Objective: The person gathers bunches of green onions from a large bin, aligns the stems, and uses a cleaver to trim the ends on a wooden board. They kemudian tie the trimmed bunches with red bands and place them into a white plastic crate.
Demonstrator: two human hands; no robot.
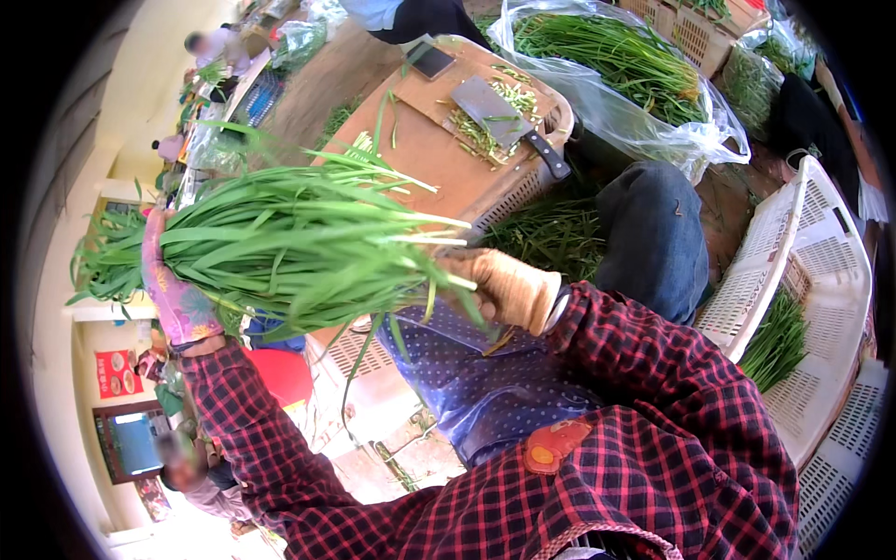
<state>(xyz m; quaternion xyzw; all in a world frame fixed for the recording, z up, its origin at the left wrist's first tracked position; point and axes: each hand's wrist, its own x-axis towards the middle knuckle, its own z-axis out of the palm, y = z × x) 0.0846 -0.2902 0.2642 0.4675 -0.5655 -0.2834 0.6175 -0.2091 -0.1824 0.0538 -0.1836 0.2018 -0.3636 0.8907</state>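
Observation:
A large bunch of garlic chives point(301, 245) lies across the view in front of me, its pale stalk ends to the right and its leaf tips to the left. My left hand point(171, 280), in a pink floral glove, is wrapped around the leafy part. Beside the stalk ends is my right hand point(507, 283) in a tan glove. Its fingers are bent against the lower stalks, partly hidden and blurred, so their hold is unclear. Past the bunch, a cleaver point(493, 115) with a black handle rests among chopped stalk ends point(476, 136) on a wooden board point(427, 91).
The board sits over a plastic crate point(514, 199). A clear plastic bag point(714, 143) holds more chives point(616, 63) at the upper right. A phone point(429, 59) lies at the board's far end. White crates point(819, 238) stand at right, with chives inside. Other people appear at left.

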